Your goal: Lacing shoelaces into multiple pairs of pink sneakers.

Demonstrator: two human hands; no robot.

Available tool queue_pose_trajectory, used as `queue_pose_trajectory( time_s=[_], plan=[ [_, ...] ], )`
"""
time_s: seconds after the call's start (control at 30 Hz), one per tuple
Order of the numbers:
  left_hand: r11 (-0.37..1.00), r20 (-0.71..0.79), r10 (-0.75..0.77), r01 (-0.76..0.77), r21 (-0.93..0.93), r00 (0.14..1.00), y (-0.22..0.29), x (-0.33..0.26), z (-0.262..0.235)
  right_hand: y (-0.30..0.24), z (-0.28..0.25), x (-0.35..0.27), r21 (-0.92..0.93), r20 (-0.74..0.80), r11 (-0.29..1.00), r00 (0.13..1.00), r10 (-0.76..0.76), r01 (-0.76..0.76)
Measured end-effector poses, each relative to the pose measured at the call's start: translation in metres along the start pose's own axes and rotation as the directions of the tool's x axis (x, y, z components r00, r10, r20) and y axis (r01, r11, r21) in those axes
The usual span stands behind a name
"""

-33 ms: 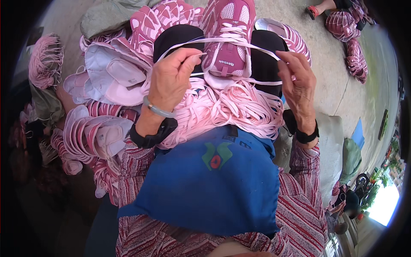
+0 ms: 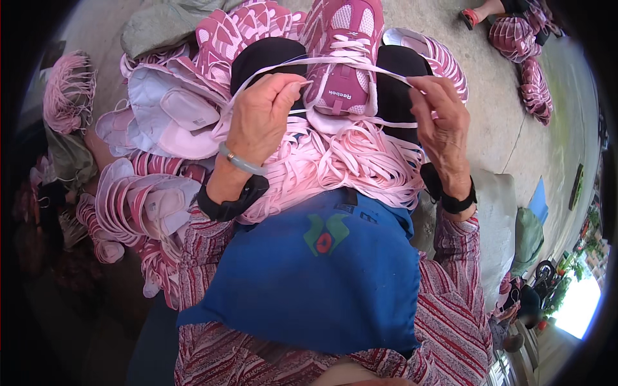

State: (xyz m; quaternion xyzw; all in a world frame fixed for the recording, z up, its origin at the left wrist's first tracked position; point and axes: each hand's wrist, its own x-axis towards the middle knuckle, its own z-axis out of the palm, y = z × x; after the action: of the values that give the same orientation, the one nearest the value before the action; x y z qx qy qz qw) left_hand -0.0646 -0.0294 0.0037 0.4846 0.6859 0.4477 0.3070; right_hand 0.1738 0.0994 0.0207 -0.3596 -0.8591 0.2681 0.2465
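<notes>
A pink sports shoe (image 2: pixel 343 48) stands toe-away between my knees, partly laced. My left hand (image 2: pixel 264 116) pinches one end of a pale pink flat shoelace (image 2: pixel 335 62) just left of the shoe. My right hand (image 2: pixel 440 122) pinches the other end to the shoe's right, so the lace stretches across the shoe. A heap of loose pink laces (image 2: pixel 335 164) lies on my lap below both hands, above a blue apron (image 2: pixel 315 276).
Piles of pink shoe uppers (image 2: pixel 161 122) lie to the left and more (image 2: pixel 438 58) behind the shoe. A bundle of pink laces (image 2: pixel 67 87) sits at far left. Another person's sandalled foot (image 2: pixel 473 14) and stacked uppers (image 2: pixel 531 64) are at top right on concrete floor.
</notes>
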Motion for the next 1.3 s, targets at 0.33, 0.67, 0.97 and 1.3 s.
queue_pose_trajectory(
  time_s=[0.33, 0.67, 0.97, 1.3],
  plan=[
    [0.926, -0.003, 0.135, -0.125, 0.357, 0.991, -0.013, 0.03, 0.01, -0.014, 0.002, -0.004, -0.02, 0.391, 0.99, 0.91, 0.138, -0.141],
    [0.876, 0.133, 0.26, -0.291, 0.383, 0.956, -0.014, 0.054, 0.004, -0.001, 0.009, -0.005, -0.078, 0.276, 0.997, 0.961, -0.007, 0.03],
    [0.961, 0.244, 0.018, -0.084, 0.263, 0.97, -0.015, 0.061, 0.003, 0.014, -0.011, -0.004, -0.174, 0.159, 0.981, 0.981, 0.114, -0.086],
    [0.902, 0.285, 0.072, -0.185, 0.39, 0.956, 0.001, 0.071, 0.003, -0.006, 0.026, -0.004, -0.258, 0.253, 0.959, 0.966, -0.051, 0.119]
  ],
)
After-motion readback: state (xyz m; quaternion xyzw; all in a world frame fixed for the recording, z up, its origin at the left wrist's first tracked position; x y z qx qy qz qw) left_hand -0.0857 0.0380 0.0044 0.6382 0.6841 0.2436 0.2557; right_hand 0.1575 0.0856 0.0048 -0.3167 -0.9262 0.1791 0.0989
